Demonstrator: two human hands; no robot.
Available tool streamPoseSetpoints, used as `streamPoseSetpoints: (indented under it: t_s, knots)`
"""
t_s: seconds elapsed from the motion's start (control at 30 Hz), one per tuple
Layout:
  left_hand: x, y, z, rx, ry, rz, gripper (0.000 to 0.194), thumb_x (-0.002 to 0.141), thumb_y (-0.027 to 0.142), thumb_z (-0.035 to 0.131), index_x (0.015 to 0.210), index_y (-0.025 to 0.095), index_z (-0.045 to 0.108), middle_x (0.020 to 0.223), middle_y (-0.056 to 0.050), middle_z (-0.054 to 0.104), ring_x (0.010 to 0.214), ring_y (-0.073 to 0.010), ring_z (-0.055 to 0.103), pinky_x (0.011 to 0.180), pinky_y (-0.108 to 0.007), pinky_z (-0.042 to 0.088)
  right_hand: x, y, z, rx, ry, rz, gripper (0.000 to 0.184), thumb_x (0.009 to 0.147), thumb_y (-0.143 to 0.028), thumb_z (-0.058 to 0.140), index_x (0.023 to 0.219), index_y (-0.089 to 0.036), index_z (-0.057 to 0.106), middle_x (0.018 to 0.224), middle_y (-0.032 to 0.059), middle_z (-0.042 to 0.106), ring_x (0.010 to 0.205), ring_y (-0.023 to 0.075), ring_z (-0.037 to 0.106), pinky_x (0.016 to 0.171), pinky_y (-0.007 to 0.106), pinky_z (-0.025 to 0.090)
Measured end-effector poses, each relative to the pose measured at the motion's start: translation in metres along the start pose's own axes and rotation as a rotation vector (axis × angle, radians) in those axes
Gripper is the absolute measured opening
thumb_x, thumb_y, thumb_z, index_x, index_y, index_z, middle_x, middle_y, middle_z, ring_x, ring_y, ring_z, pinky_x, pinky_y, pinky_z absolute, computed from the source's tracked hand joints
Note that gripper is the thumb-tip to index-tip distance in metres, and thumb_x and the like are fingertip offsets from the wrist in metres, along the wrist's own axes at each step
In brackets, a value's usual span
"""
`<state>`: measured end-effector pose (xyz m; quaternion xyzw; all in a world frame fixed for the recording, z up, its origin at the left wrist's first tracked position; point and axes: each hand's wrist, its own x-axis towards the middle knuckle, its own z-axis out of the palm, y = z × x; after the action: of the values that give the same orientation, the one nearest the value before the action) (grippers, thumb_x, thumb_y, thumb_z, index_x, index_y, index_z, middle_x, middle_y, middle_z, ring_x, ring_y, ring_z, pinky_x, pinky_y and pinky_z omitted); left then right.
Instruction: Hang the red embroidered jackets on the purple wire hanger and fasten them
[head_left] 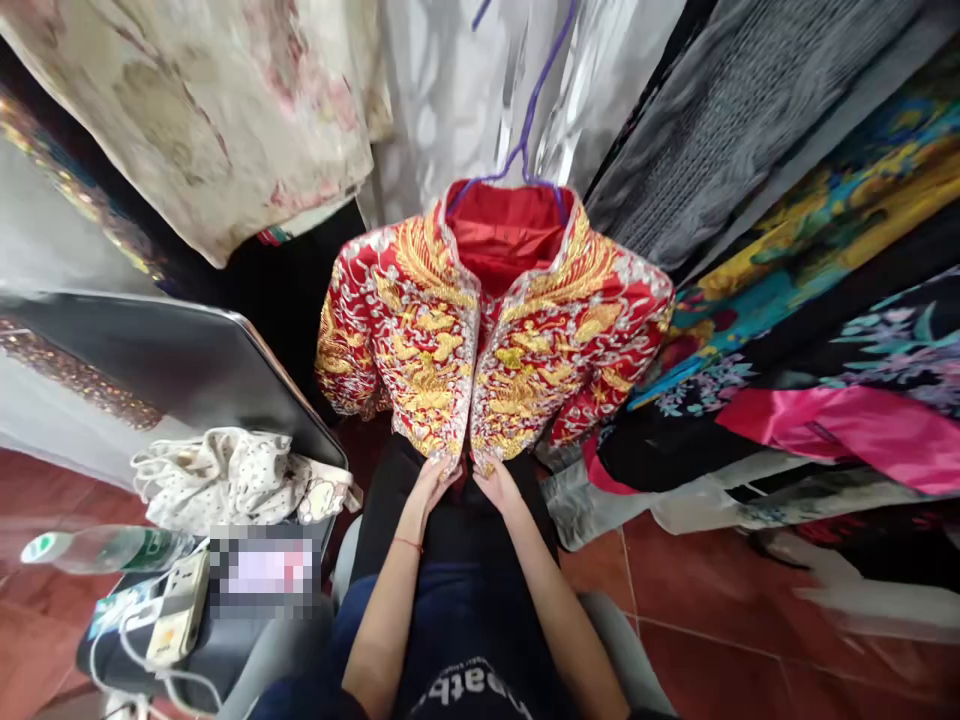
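Observation:
In front of me hangs a red jacket point(420, 330) with gold and silver embroidery, on a purple hanger point(523, 140). Its stand collar is at the top and its front edges run down the middle, close together. My left hand point(435, 480) pinches the bottom corner of the left front edge. At the bottom corner of the right front edge, my right hand point(495, 482) is closed on the cloth. Both hands rest low, just above my dark trousers, a small gap between them. The fingertips are partly hidden by the hem.
Garments hang at the right, among them a grey knit point(750, 130) and a pink cloth point(847, 430). At the left a black chair point(187, 360) holds a spotted white cloth point(217, 475), a plastic bottle point(112, 550) and a power strip point(178, 605) with white cables. Red tiles point(697, 590) cover the floor.

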<state>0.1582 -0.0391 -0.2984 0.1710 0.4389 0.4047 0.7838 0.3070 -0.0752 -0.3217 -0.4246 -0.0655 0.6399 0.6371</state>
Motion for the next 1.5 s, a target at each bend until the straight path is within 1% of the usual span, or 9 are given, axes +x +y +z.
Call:
streamPoseSetpoints:
  t_s: [0.13,0.23,0.4,0.47,0.57,0.67,0.83,1.07,1.5]
  knots:
    - [0.004,-0.009,0.003,0.005,-0.009,-0.033,0.041,0.062,0.019,0.088,0.098,0.013,0.069,0.089,-0.008,0.075,0.073,-0.0141,0.068,0.067,-0.024,0.054,-0.015,-0.004,-0.013,-0.003,-0.051,0.103,0.019,0.074,-0.021,0.072,0.073,-0.019,0.054,0.054,-0.0091,0.048,0.044,0.0056,0.034,0.043,0.019,0.031]
    - [0.005,-0.007,0.002,0.003,-0.025,-0.028,0.046,0.06,0.022,0.09,0.101,0.013,0.069,0.09,-0.008,0.075,0.073,-0.0126,0.067,0.061,-0.02,0.049,-0.018,-0.005,-0.017,-0.003,-0.093,0.137,0.019,0.077,-0.022,0.073,0.075,-0.02,0.054,0.055,-0.0097,0.043,0.044,0.0052,0.028,0.042,0.019,0.027]
    - [-0.002,0.0,0.005,-0.001,-0.096,-0.014,0.048,0.056,0.029,0.092,0.095,0.014,0.069,0.064,0.003,0.065,0.048,-0.0028,0.048,0.047,-0.016,0.035,-0.024,-0.008,-0.013,-0.013,-0.171,0.135,0.026,0.082,-0.024,0.073,0.069,-0.021,0.05,0.052,-0.0101,0.033,0.043,0.0051,0.022,0.041,0.019,0.023]
    - [-0.005,0.0,0.008,0.003,-0.129,-0.018,0.046,0.055,0.032,0.093,0.09,0.014,0.069,0.058,0.005,0.059,0.044,-0.0017,0.042,0.045,-0.016,0.032,-0.028,-0.009,-0.01,-0.018,-0.188,0.118,0.028,0.082,-0.024,0.074,0.069,-0.021,0.049,0.051,-0.0102,0.032,0.043,0.0052,0.022,0.042,0.019,0.023]
    - [-0.007,-0.001,0.01,0.019,-0.16,-0.032,0.049,0.05,0.034,0.095,0.086,0.014,0.069,0.06,0.004,0.061,0.048,-0.0037,0.049,0.046,-0.016,0.035,-0.032,-0.007,-0.004,-0.013,-0.187,0.076,0.029,0.075,-0.023,0.079,0.069,-0.021,0.051,0.052,-0.0095,0.037,0.046,0.0053,0.029,0.043,0.02,0.026]
    - [-0.009,-0.002,0.01,0.045,-0.169,-0.046,0.051,0.047,0.031,0.096,0.087,0.012,0.07,0.065,0.0,0.067,0.054,-0.007,0.057,0.047,-0.016,0.038,-0.035,-0.003,0.001,0.002,-0.156,0.039,0.027,0.068,-0.024,0.084,0.071,-0.021,0.057,0.056,-0.0066,0.049,0.051,0.0065,0.039,0.045,0.02,0.031]
    - [-0.012,0.0,0.007,0.069,-0.162,-0.037,0.048,0.051,0.028,0.095,0.089,0.01,0.072,0.074,-0.006,0.073,0.06,-0.0108,0.064,0.048,-0.017,0.043,-0.036,0.009,0.013,0.027,-0.072,0.005,0.028,0.062,-0.026,0.086,0.081,-0.019,0.066,0.07,-0.0013,0.065,0.061,0.0087,0.052,0.05,0.022,0.037]
    - [-0.011,-0.004,0.008,0.048,-0.151,-0.007,0.044,0.059,0.024,0.092,0.096,0.01,0.072,0.085,-0.009,0.076,0.063,-0.0125,0.066,0.058,-0.022,0.053,-0.041,0.013,0.024,0.037,-0.023,-0.051,0.028,0.06,-0.023,0.084,0.083,-0.021,0.068,0.073,-0.0031,0.066,0.061,0.0083,0.053,0.052,0.022,0.038]
    - [-0.015,-0.009,0.01,0.014,-0.138,0.026,0.044,0.059,0.026,0.092,0.095,0.011,0.072,0.083,-0.007,0.076,0.065,-0.0124,0.068,0.06,-0.021,0.055,-0.043,0.015,0.029,0.034,0.056,-0.12,0.029,0.055,-0.024,0.084,0.079,-0.023,0.066,0.072,-0.0038,0.069,0.062,0.0099,0.058,0.059,0.024,0.048]
